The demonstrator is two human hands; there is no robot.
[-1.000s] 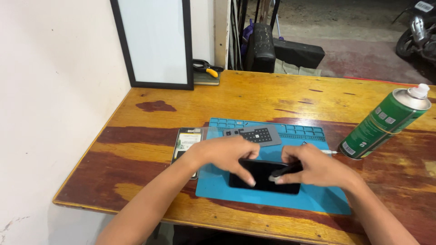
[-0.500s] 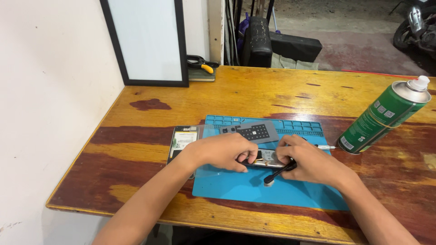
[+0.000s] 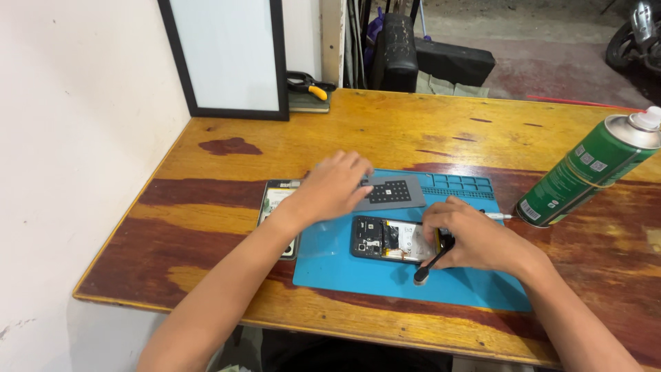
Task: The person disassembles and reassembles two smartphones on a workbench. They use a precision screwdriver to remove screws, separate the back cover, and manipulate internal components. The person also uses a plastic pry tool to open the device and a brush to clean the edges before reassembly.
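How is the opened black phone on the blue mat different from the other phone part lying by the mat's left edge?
The opened black phone lies sideways on the blue rubber mat, its insides showing; the second phone part lies lengthwise on the bare wooden table. The right hand touches the opened phone with a black tool; the left hand only passes over the second part. Both are flat rectangles.

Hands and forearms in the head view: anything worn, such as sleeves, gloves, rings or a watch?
Nothing worn shows. The left hand and right hand are bare, without gloves. Both forearms are uncovered up to the frame's bottom edge, so no sleeve is in view. No watch, ring or wristband can be seen.
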